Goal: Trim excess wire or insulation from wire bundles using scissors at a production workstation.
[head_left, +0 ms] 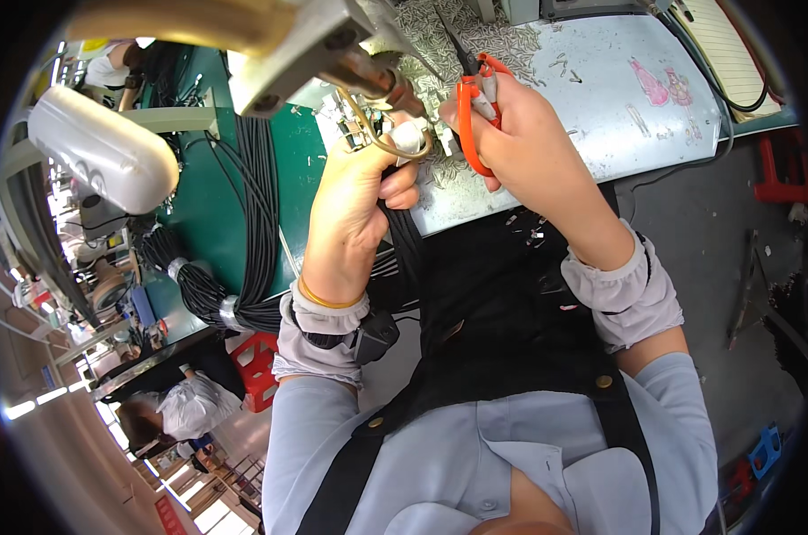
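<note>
Scissors with orange loop handles (467,125) and dark blades sit in my right hand (533,134), which is closed round them; the blades point away from me, over a heap of small metal pieces (502,40). To the left, my left hand (355,196) is closed on a bundle of black cables (404,234) that hangs down below its fingers. Small white and metal cable ends (333,116) show beside its thumb. A curved brass-coloured tube (368,129) of the machine passes in front of that hand and partly hides its fingertips.
A metal machine head (306,53) stands close above my left hand. More black cables (257,205) lie on the green table (297,160) at the left, some tied in coils. A pale metal plate (618,98) carries the heap. Red stools (254,370) stand nearby.
</note>
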A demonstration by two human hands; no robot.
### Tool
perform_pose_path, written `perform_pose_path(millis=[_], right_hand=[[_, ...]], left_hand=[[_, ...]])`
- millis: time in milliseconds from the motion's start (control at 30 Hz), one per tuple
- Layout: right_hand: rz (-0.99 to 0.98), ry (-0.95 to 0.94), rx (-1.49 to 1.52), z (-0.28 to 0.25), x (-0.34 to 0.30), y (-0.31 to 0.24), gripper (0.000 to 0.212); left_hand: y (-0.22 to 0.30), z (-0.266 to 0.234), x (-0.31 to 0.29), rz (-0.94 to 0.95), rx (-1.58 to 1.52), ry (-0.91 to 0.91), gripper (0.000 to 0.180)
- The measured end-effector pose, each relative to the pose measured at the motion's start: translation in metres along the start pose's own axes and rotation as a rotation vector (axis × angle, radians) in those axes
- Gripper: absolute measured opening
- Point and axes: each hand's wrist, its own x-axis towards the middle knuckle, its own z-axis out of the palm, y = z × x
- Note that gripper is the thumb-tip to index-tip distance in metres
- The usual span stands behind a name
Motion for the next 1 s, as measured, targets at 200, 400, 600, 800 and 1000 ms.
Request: perform_pose_path(millis=[200, 400, 600, 800, 1000], right_hand=[[-0.016, 0.026, 0.145, 0.000, -0.014, -0.007, 0.015], [-0.466, 0.207, -0.078, 0.002, -0.038, 0.001, 0.014], [-0.105, -0.156, 0.054, 0.008, -0.051, -0.017, 0.013], [0.028, -0.065, 0.206, 0.004, -0.060, -0.010, 0.015], [-0.490, 0.188, -0.170, 0.012, -0.062, 0.014, 0.017]], left_hand=[[-0.003, 0.000, -0.015, 0.016, -0.058, -0.089, 0.013], [-0.033, 0.004, -0.046, 0.305, 0.207, 0.064, 0.017], [-0.039, 0.017, -0.069, 0.150, 0.449, -0.067, 0.018], [-0.043, 0.015, -0.072, 0.234, 0.225, 0.044, 0.020], [-0.040, 0.014, -0.077, 0.244, 0.251, 0.026, 0.020]])
